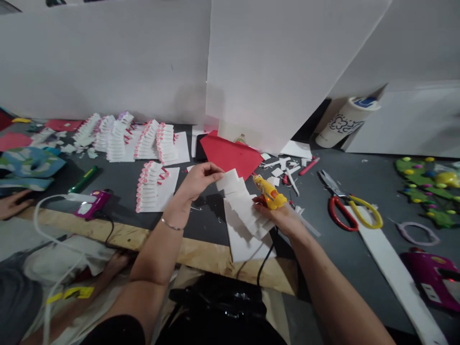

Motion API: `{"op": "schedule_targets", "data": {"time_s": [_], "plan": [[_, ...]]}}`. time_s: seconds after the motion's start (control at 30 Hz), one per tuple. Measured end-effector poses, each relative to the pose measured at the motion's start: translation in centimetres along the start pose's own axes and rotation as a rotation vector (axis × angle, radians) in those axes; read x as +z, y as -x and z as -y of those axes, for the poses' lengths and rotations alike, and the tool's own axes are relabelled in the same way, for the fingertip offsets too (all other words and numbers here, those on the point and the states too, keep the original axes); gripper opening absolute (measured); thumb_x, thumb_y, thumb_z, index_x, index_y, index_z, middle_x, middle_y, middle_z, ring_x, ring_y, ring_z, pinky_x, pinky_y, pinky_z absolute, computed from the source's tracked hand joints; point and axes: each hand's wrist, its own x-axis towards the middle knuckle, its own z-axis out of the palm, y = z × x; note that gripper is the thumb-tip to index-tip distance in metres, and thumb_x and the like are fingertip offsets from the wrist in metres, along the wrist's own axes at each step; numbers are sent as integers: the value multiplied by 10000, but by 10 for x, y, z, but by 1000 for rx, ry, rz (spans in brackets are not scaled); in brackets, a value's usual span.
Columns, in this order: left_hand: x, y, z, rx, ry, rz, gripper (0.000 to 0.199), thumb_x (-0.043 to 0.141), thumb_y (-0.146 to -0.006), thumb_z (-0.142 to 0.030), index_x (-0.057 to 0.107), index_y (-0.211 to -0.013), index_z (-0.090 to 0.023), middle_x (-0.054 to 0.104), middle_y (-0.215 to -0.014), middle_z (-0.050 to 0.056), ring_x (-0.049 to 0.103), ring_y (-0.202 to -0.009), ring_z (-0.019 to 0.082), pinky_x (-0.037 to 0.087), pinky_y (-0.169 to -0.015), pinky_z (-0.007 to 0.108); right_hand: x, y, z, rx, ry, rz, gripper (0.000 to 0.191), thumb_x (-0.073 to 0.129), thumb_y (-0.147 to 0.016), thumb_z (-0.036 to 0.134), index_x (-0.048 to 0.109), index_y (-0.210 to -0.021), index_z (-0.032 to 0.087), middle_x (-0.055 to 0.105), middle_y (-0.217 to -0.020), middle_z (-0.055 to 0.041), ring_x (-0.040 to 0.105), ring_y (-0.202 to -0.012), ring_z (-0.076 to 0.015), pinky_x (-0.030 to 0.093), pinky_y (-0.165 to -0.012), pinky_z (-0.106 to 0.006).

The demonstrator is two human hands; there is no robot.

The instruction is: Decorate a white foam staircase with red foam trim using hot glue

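Note:
My left hand (201, 181) pinches the upper left corner of a white strip of overlapping paper pieces (241, 201). In my right hand (276, 213) is a small yellow glue gun (270, 191), its nozzle pointing up and left beside the strip. The fingers of that hand also reach the strip's right edge. Beneath the strip lies a white sheet (239, 247) near the table's front edge. A red paper piece (232, 153) lies just behind the strip. To the left, a white card (167, 189) carries a row of rolled white pieces with pink ends.
Several similar cards (167, 143) stand back left. Paper scraps (283, 167), red-and-yellow scissors (339, 201), a white cup (341, 122) and a purple device (433, 275) are at right. Another person's hand (14, 205) rests at far left, near a green marker (82, 179).

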Motion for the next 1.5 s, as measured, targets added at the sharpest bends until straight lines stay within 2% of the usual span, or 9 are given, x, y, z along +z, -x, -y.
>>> {"op": "schedule_targets", "data": {"time_s": [0.17, 0.47, 0.6, 0.9, 1.27, 1.5], "plan": [[9, -2, 3, -29, -7, 56, 146, 783, -655, -284, 706, -715, -176, 680, -725, 6, 569, -712, 141, 463, -769, 318, 1, -1, 2, 12, -27, -7, 383, 805, -653, 407, 668, -960, 223, 761, -943, -38, 704, -821, -200, 566, -729, -323], [9, -5, 5, -29, -86, 86, 133, 760, -683, -296, 713, -721, -177, 687, -726, 22, 571, -705, 151, 455, -745, 320, 1, -2, -1, -28, -47, 38, 379, 797, -688, 389, 656, -1006, 240, 753, -956, -40, 707, -856, -209, 574, -762, -338], [11, -6, 4, -41, -82, 75, 117, 757, -680, -277, 711, -711, -175, 689, -718, 17, 572, -695, 143, 459, -744, 316, 1, -2, 0, -26, -74, 63, 406, 800, -684, 377, 642, -1035, 248, 750, -950, -27, 705, -854, -202, 571, -777, -334], [12, -7, 2, -76, -98, 61, 105, 751, -688, -255, 710, -730, -169, 699, -752, 21, 585, -725, 139, 470, -772, 315, 0, -2, 3, -31, -17, 52, 340, 788, -688, 369, 640, -966, 241, 746, -957, -28, 695, -852, -206, 551, -787, -341], [8, -9, 7, -79, -94, 61, 122, 758, -682, -262, 713, -742, -166, 696, -756, 17, 583, -728, 139, 462, -768, 313, 2, -1, 5, -8, -36, 68, 403, 782, -662, 420, 628, -988, 240, 743, -961, -38, 695, -869, -214, 551, -792, -345], [7, -9, 7, -71, -116, 56, 123, 756, -686, -271, 719, -743, -168, 708, -768, 30, 590, -735, 144, 469, -764, 314, 2, -2, 1, -30, 6, 47, 367, 774, -668, 447, 649, -944, 240, 744, -959, -43, 690, -845, -210, 553, -781, -359]]}}
